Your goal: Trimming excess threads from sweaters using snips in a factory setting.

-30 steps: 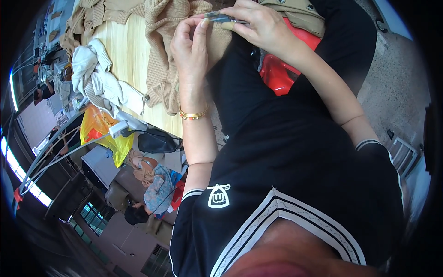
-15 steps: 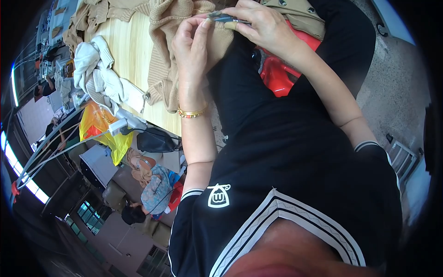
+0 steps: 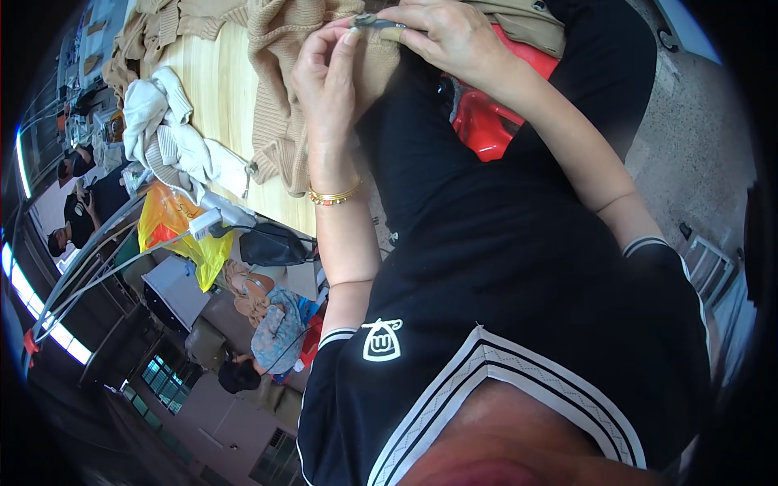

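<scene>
At the top of the head view, a tan knitted garment (image 3: pixel 275 101) hangs over the table edge and across my lap. My left hand (image 3: pixel 328 85) is closed, thumb and forefinger pinching at the edge of the knit; any thread between them is too small to make out. Close beside those fingertips, my right hand (image 3: pixel 458 40) grips a small dark snips-like tool (image 3: pixel 374 23), its tip nearly meeting the left thumb. A yellowish cover (image 3: pixel 392 34) wraps one right fingertip. Part of the tool is hidden by the right fingers.
White knitwear (image 3: pixel 166 134) lies on the pale wooden table (image 3: pixel 219 89). A yellow plastic bag (image 3: pixel 182 235), white plug (image 3: pixel 206 224) and cables hang at its near left corner. Beneath my legs is a red stool (image 3: pixel 482 125). Another person (image 3: pixel 275 340) sits at the lower left.
Both hands, still close together, appear slightly further left and up, as does the table. The tool's tip stays by the left fingertips. Another person in the left background has come further into view.
</scene>
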`<action>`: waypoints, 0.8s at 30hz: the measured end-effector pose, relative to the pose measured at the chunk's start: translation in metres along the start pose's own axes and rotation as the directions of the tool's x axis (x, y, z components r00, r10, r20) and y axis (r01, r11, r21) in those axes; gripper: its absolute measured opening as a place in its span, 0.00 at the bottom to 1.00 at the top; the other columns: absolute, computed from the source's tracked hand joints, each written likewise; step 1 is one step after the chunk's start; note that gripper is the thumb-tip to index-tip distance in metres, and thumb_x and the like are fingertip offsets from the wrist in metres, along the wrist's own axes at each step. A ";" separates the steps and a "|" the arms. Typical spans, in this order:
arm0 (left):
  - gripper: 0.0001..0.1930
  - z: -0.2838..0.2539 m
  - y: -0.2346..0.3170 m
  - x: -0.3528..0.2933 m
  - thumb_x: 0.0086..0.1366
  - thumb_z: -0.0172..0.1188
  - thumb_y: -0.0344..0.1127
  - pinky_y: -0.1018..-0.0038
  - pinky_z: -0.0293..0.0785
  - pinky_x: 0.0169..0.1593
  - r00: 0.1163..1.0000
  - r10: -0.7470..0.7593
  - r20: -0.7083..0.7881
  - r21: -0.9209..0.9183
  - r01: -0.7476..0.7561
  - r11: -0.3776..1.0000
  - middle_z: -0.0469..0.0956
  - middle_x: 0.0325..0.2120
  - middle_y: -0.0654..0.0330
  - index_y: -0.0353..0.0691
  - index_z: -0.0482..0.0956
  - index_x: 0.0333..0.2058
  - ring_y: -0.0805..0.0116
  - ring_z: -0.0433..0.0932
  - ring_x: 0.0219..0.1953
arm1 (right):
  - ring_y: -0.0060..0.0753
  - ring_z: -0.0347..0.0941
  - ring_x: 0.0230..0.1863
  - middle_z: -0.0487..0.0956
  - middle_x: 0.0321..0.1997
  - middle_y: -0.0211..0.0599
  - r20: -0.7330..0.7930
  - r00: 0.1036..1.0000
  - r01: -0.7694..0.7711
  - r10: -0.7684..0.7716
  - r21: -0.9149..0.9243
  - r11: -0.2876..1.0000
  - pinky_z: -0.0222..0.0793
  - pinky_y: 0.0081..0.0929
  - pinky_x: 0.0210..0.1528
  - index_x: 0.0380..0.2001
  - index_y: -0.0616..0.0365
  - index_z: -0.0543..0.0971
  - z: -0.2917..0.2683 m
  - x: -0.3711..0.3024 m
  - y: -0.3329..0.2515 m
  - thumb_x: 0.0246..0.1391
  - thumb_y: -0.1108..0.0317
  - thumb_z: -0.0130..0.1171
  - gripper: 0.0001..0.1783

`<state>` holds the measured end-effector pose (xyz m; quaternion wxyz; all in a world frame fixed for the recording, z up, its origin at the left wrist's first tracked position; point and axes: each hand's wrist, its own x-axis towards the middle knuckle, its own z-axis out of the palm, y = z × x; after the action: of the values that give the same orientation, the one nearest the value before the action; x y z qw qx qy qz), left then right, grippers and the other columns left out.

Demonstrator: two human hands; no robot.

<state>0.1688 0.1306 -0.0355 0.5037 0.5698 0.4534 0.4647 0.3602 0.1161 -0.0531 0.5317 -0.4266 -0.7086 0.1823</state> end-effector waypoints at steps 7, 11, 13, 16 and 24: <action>0.08 -0.004 0.006 -0.001 0.72 0.59 0.28 0.81 0.76 0.52 0.997 -0.077 0.007 -0.123 0.077 0.989 0.81 0.45 0.58 0.30 0.79 0.45 0.77 0.78 0.43 | 0.46 0.77 0.34 0.75 0.30 0.45 0.194 0.958 -0.245 0.212 0.167 0.955 0.71 0.37 0.36 0.44 0.60 0.83 -0.002 0.002 0.007 0.58 0.66 0.63 0.13; 0.08 -0.004 0.004 0.000 0.72 0.59 0.28 0.80 0.76 0.52 0.996 -0.094 0.004 -0.169 0.094 0.981 0.81 0.46 0.58 0.30 0.79 0.45 0.77 0.78 0.42 | 0.47 0.76 0.34 0.75 0.30 0.45 0.193 0.958 -0.237 0.214 0.105 0.966 0.71 0.38 0.36 0.44 0.60 0.83 -0.003 0.001 0.005 0.58 0.66 0.63 0.14; 0.08 -0.003 0.004 0.000 0.72 0.59 0.28 0.80 0.76 0.52 0.996 -0.091 0.011 -0.166 0.091 0.982 0.81 0.46 0.57 0.30 0.78 0.45 0.77 0.78 0.43 | 0.47 0.76 0.34 0.75 0.31 0.44 0.149 0.975 -0.181 0.167 0.087 0.980 0.71 0.38 0.36 0.45 0.60 0.83 -0.002 -0.001 0.006 0.57 0.66 0.63 0.14; 0.08 -0.002 0.005 -0.001 0.72 0.58 0.28 0.80 0.76 0.52 0.996 -0.093 0.008 -0.179 0.093 0.979 0.81 0.46 0.57 0.30 0.78 0.46 0.77 0.78 0.43 | 0.48 0.76 0.35 0.75 0.32 0.44 0.115 0.986 -0.126 0.122 0.031 0.992 0.72 0.38 0.37 0.45 0.58 0.83 -0.005 0.002 -0.002 0.57 0.67 0.63 0.14; 0.09 -0.001 0.004 -0.001 0.72 0.59 0.29 0.80 0.76 0.52 0.996 -0.088 -0.022 -0.173 0.083 0.981 0.81 0.45 0.58 0.31 0.79 0.46 0.77 0.78 0.43 | 0.49 0.77 0.38 0.75 0.33 0.44 0.148 0.980 -0.137 0.136 -0.003 0.991 0.73 0.38 0.39 0.45 0.58 0.83 -0.009 0.003 -0.003 0.57 0.67 0.62 0.13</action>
<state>0.1677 0.1290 -0.0311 0.5637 0.4973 0.4431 0.4884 0.3670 0.1145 -0.0455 0.4655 -0.4577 -0.7143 0.2521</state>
